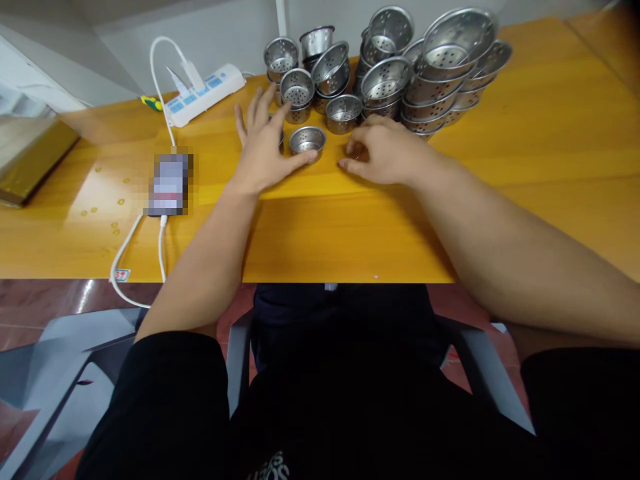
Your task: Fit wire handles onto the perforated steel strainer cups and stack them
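Observation:
My left hand [267, 147] is spread over the table, its thumb tip at the near rim of a small perforated metal cup [306, 141]. Behind its fingers, another small cup is mostly hidden. To the right, my right hand [387, 150] hovers low with curved fingers, a gap between thumb and forefinger and nothing visible in it. Just beyond its fingertips sits a small perforated cup [344, 115]. Farther back, small cups are piled in stacks [297, 90], and taller stacks of larger perforated cups [435, 87] rise behind my right hand.
A white power strip [207, 93] with plugs lies at the back left. Nearer, a phone [169, 183] with white cables lies on the wooden table [340, 233]. A yellow-and-green object [151, 103] is by the strip, and a box [35, 157] sits at far left.

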Demonstrator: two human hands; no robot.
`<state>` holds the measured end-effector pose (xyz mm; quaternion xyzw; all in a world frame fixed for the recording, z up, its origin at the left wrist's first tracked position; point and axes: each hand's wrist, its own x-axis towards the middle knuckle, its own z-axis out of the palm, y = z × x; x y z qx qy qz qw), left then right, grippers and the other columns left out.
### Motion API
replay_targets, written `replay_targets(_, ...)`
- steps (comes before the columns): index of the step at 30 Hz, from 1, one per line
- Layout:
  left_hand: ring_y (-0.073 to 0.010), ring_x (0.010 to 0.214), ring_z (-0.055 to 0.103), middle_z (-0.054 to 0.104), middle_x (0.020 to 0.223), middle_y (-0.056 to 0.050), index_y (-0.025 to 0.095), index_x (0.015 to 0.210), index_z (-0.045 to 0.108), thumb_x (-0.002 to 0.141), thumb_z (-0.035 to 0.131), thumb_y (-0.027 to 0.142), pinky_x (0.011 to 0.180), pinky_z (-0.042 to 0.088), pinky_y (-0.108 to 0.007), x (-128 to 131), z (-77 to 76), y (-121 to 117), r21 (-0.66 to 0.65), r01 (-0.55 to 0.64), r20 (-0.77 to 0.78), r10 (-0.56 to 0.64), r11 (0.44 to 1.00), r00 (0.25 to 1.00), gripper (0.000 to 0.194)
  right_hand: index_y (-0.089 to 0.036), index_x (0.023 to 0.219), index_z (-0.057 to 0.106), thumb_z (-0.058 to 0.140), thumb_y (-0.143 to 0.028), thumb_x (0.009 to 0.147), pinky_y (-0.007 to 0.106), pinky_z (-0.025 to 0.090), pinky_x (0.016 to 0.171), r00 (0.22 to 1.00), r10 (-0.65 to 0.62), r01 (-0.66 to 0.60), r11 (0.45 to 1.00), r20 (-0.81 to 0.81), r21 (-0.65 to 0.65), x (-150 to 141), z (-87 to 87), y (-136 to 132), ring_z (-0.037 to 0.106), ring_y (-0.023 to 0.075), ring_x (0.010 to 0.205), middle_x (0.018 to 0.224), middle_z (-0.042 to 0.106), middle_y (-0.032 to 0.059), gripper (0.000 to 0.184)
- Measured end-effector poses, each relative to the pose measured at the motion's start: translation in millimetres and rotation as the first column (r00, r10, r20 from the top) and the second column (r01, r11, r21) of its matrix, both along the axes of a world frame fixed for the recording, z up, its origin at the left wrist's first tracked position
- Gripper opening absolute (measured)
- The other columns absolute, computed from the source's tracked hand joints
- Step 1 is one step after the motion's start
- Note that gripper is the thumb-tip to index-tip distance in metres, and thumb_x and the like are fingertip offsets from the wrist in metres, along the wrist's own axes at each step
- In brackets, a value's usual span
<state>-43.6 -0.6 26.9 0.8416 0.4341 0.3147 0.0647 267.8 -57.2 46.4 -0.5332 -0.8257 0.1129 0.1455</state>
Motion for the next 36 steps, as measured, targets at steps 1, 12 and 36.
replay_targets(1, -0.0203, 0.187, -0.025, 0.06, 0.174, 0.016, 0.063, 0.17, 0.043, 0.069, 0.07, 0.082, 0.15, -0.016, -0.075, 8, -3.4, 0, -0.022, -0.001, -0.051, 0.0, 1.0, 0.999, 0.107, -0.025, 0.122, 0.077, 0.073, -0.059, 0.107, 0.07, 0.047, 0.126, 0.999, 0.015, -0.015, 1.0, -0.037, 0.01, -1, 0.0, -1, 0.061, 0.0497, 0.14, 0.142, 0.069, 0.02, 0.038)
replay_targets(12, -0.0416, 0.181, 0.019, 0.059, 0.17, -0.009, 0.04, 0.137, 0.06, 0.065, 0.095, 0.058, 0.149, -0.025, -0.073, 41, -18.3, 1, 0.035, -0.124, -0.059, 0.126, 0.992, 0.99, 0.082, -0.043, 0.167, 0.064, 0.058, -0.063, 0.111, 0.07, 0.042, 0.134, 0.974, 0.183, -0.173, 0.981, -0.134, 0.086, -25, 1.1, -14, 0.053, 0.0468, 0.153, 0.158, 0.063, 0.011, 0.06)
replay_targets(36, -0.044, 0.147, 0.058, 0.075, 0.145, -0.004, 0.051, 0.136, 0.065, 0.071, 0.083, 0.035, 0.153, 0.014, -0.072, 45, 0.3, -18, 0.06, 0.093, 0.024, -0.094, 0.994, 0.995, 0.07, -0.052, 0.12, 0.08, 0.076, -0.092, 0.094, 0.074, 0.058, 0.108, 0.908, -0.026, 0.034, 0.999, -0.418, 0.012, -33, -0.1, -17, 0.064, 0.0461, 0.131, 0.124, 0.081, 0.0044, 0.048)
